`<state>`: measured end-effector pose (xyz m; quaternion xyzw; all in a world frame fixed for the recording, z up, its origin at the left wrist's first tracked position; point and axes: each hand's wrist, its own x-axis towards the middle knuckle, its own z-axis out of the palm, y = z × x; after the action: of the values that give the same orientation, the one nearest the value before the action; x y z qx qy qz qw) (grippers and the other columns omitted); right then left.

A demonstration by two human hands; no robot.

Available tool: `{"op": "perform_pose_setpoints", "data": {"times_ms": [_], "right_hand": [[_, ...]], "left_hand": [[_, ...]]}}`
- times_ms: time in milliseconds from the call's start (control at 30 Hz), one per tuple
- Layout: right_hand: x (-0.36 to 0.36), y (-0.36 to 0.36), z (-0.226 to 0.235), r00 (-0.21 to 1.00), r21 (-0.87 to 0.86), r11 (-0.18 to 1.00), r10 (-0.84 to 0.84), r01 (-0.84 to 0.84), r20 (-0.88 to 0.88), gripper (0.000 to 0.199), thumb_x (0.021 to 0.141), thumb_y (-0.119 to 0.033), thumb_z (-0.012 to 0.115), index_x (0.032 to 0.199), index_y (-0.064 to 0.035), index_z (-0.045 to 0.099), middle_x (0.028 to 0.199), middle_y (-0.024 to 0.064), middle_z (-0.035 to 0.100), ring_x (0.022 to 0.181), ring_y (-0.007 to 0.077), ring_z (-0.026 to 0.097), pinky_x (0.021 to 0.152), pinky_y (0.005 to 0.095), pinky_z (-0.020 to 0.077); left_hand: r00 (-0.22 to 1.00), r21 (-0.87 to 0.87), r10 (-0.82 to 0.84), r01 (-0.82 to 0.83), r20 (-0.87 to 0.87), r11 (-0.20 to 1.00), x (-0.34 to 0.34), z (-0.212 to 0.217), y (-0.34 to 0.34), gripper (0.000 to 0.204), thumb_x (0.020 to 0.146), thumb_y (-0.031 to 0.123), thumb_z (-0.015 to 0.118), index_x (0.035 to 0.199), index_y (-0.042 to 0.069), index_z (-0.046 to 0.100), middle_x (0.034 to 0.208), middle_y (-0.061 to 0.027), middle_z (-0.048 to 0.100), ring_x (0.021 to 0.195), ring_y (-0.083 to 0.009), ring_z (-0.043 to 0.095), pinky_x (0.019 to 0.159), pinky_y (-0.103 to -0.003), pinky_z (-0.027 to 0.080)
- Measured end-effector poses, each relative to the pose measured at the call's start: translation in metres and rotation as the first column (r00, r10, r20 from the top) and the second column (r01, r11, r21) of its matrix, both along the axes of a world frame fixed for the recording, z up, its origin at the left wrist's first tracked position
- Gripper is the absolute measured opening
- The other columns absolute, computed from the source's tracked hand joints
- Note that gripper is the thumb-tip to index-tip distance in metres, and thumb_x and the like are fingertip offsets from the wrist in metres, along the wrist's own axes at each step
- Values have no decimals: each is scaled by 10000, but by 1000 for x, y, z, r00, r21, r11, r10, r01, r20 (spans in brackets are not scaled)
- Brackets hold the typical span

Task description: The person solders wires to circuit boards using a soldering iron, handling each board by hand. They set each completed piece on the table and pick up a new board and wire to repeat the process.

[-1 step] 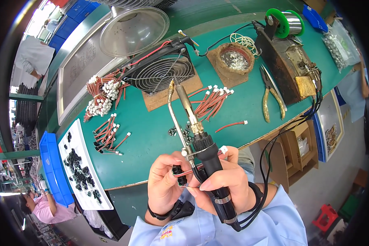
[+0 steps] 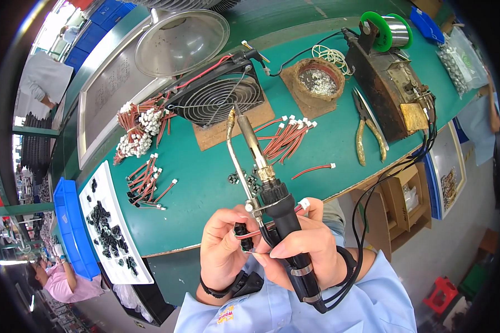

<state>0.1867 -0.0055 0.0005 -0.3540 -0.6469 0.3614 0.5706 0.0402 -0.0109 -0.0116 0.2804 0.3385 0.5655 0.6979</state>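
In my right hand (image 2: 311,250), closed round its black handle, is a soldering iron (image 2: 286,213) with a thin metal solder-feed tube (image 2: 236,158) alongside. Its tip points away from me, toward the fan. Between the fingers of the same hand runs a short red-brown wire lead (image 2: 250,235), with its white plug (image 2: 303,205) showing above the fingers. My left hand (image 2: 216,244) pinches a small black component (image 2: 240,228) at the lead's other end. Whether lead and component are joined is too small to tell. Beyond the iron's barrel sit several black components (image 2: 254,183).
Wire leads lie in bundles (image 2: 139,130) and loose piles (image 2: 289,139) on the green table (image 2: 205,205). A black fan (image 2: 219,100), solder pot (image 2: 319,80), pliers (image 2: 366,125) and solder reel (image 2: 394,33) stand farther back. Left is a white tray (image 2: 116,216) of black components.
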Motion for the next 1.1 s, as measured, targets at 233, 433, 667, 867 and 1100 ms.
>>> {"op": "perform_pose_setpoints", "data": {"times_ms": [233,433,667,867,1100], "right_hand": [[1,3,3,999,27,1000,-9,8,44,435,694,-3,708,979,-152,415,748,-15,636,666,136,611,791,349,284],[-3,7,-1,999,83,996,-36,38,-20,457,644,4,710,1003,-117,455,757,4,604,595,155,560,719,343,285],[1,4,1,999,12,1000,-2,1,40,450,683,4,717,985,-143,418,761,-12,641,678,138,617,803,349,283],[5,6,1,997,4,1000,15,-15,70,453,679,-1,725,985,-142,422,759,-12,644,682,137,620,793,346,283],[6,8,1,998,-2,999,45,-45,47,426,668,3,727,952,-143,445,766,-7,649,686,139,622,779,341,281]], "left_hand": [[1000,-18,1,-2,-3,1000,1,4,0,269,871,221,597,1026,13,527,860,-107,541,704,-173,539,610,-264,421],[1000,-3,-6,6,-7,1000,2,3,1,273,872,221,596,1031,11,527,868,-110,546,707,-171,543,615,-264,423],[1000,10,1,-1,15,1000,1,1,1,272,873,214,593,1035,5,528,872,-113,547,708,-173,541,626,-272,429],[999,37,-39,40,-24,999,-4,-3,2,272,874,207,591,1036,-3,527,881,-117,552,705,-170,541,623,-267,430],[998,-6,-47,47,-52,999,-4,1,2,295,864,214,607,1033,-13,524,867,-105,566,707,-159,544,626,-259,430]]}}
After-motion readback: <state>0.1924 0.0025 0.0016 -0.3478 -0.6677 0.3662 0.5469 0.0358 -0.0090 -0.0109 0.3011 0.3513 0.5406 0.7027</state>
